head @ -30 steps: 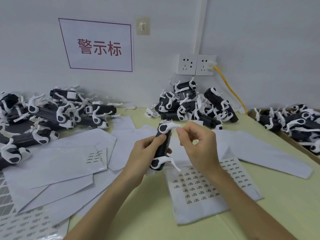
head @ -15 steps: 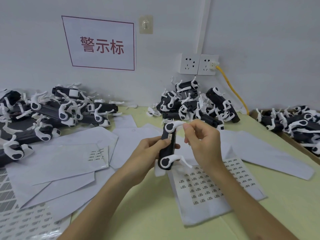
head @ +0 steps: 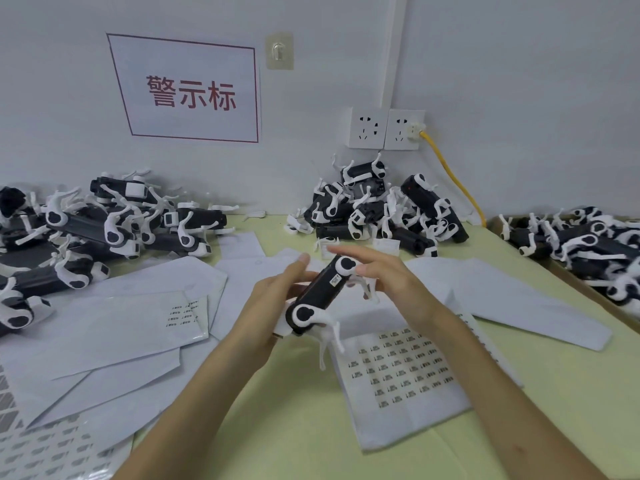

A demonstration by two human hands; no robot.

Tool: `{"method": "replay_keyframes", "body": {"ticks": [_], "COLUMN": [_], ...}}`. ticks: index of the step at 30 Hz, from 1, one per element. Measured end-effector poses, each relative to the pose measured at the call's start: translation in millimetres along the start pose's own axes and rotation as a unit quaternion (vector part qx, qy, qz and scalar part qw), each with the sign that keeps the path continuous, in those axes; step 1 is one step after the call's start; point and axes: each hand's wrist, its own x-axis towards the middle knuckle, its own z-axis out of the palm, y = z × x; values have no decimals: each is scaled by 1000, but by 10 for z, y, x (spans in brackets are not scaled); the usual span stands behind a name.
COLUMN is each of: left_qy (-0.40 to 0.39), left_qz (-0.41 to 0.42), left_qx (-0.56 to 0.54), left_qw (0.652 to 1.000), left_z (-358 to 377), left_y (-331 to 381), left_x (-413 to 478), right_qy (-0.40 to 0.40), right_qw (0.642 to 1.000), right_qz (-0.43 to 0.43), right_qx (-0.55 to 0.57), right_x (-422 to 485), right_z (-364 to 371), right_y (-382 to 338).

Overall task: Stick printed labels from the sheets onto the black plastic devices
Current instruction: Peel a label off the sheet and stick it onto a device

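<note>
Black device [head: 317, 297] held tilted over the tabletop [head: 294, 431], gripped from beneath by left hand [head: 277, 303], small printed label [head: 335, 280] noted on its upper face, right hand [head: 391, 282] spread, fingers straight, thumb at white end cap, label sheet [head: 398, 375] laid under right wrist, device pile [head: 374, 209] beyond both hands.

Label sheet [head: 401, 382] print too small, illegible

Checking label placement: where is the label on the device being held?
In the head view, centre: the label sits on the black device, near its far white end, between the left hand and right hand.
</note>
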Motion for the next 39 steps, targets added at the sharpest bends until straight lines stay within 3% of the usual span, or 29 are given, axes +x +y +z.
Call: {"method": "replay_keyframes", "body": {"ticks": [3,7,11,13,15,16,18,19,21,24,27,34,39], "left_qy": [2,-24,66,69,63,60,54,52,45,47,46,70,76], "left_qz": [-37,-2,15,17,16,17,20,24,32,35,42,43,31], "left_qx": [-124,-173,-126,-123,-129,-127,-128,-130,-128,-117,-101,-74,-68], "left_qw": [992,985,990,990,990,990,990,990,990,991,993,994,994], "left_z": [-24,-24,-61,-90,-86,-69,-31,-17,-10,-4,-5,-2,16], "left_y": [47,45,-53,-88,-90,-75,-49,-44,-45,-50,-60,-82,-94], "left_x": [-29,-35,57,79,76,63,37,28,17,24,27,36,27], "right_qy": [-22,0,100,177,246,244,174,155,201,302,343,360,308], "right_qw": [998,986,969,949,887,825,694,671,688,709,738,820,892], "right_qz": [41,128,191,193,123,49,-108,-156,-174,-130,-85,18,116], "right_qx": [32,105,119,176,371,507,690,708,675,624,574,445,311], "right_x": [5,-18,-29,-55,-115,-176,-325,-375,-382,-323,-291,-81,241], "right_z": [-67,-172,-341,-487,-699,-818,-1068,-1151,-1204,-1133,-1079,-896,-761], "right_y": [38,0,16,-7,-43,-69,-93,-100,-64,24,58,69,131]}}
